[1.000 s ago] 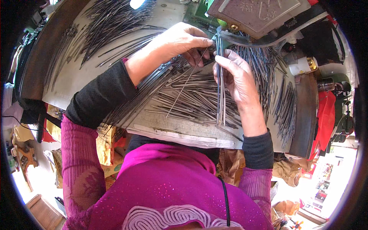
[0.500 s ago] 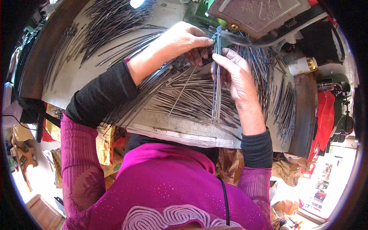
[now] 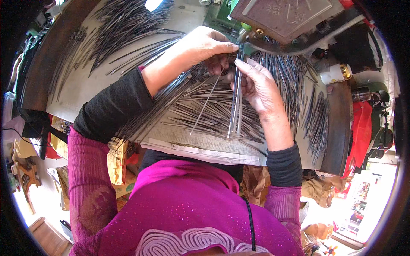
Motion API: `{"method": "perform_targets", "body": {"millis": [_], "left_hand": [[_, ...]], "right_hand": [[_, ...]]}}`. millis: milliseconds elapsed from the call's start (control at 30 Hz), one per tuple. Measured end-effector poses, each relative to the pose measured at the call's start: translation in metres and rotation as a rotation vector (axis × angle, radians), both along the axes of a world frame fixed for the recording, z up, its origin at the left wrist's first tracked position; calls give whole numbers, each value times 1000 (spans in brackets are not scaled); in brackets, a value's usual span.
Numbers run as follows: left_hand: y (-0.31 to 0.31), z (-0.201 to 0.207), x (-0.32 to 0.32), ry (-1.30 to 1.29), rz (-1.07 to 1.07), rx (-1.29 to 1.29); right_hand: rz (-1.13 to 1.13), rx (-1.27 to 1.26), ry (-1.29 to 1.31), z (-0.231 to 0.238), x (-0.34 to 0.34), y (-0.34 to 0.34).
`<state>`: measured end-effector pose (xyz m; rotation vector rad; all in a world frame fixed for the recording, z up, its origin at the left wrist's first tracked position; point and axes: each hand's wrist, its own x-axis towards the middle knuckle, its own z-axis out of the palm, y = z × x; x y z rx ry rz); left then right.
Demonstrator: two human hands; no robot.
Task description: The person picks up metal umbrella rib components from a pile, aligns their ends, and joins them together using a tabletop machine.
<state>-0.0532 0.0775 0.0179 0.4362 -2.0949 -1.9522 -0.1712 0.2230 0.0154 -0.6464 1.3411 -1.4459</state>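
My left hand (image 3: 213, 49) is closed, thumb and fingers pinched near the upper ends of a few long, narrow metal strips. A single thin strip (image 3: 206, 104) slants down and left from under its curled fingers. Just to the right and a little nearer, my right hand (image 3: 258, 85) grips the upright metal strips (image 3: 234, 112) between thumb and fingers, with their lower ends fanned slightly apart. Part of the strips is hidden by my fingers. Below both hands lies a loose pile of similar dark and grey strips (image 3: 209, 106) on a pale work surface (image 3: 171, 143).
Beyond my hands stands a machine with a brown metal cover (image 3: 286, 17) and a curved metal bar (image 3: 299, 48). More strip piles lie at the far left (image 3: 128, 25) and right (image 3: 317, 123). A white cup-like container (image 3: 335, 74) and red cloth (image 3: 361, 128) are at the right.
The lower ends of the upright strips have swung a little to the left and spread apart. My right hand has shifted slightly left; my left hand is nearly still.
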Motion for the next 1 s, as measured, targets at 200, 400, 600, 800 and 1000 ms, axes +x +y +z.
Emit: {"method": "perform_targets", "body": {"millis": [200, 400, 600, 800, 1000], "left_hand": [[5, 7, -4, -32, -7, -231], [-3, 4, 6, -232, -166, -461], [16, 2, 12, -128, -123, -1046], [16, -29, 12, -21, 33, -1184], [11, -7, 10, -173, -121, -978]], "right_hand": [[-19, -68, -53, 3, 1, 6], [-42, 143, 256, 28, -34, 48], [-344, 487, 1430, 44, -135, 129], [-232, 392, 1346, 31, -103, 106], [68, 439, 1460, 21, -61, 62]]}}
